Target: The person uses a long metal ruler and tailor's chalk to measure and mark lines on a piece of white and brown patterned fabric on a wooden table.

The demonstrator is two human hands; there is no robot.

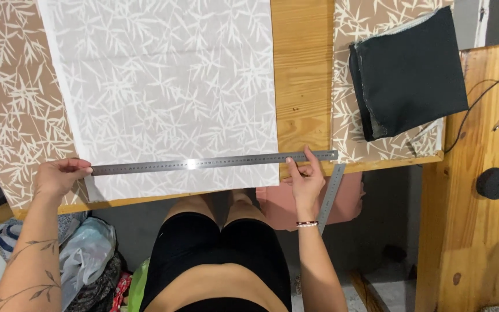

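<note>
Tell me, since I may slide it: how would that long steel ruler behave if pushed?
The steel ruler looks thin and flat, so it would probably slide easily over the pale leaf-print fabric and not roll. Long as it is, it may flex slightly if lifted by one end.
</note>
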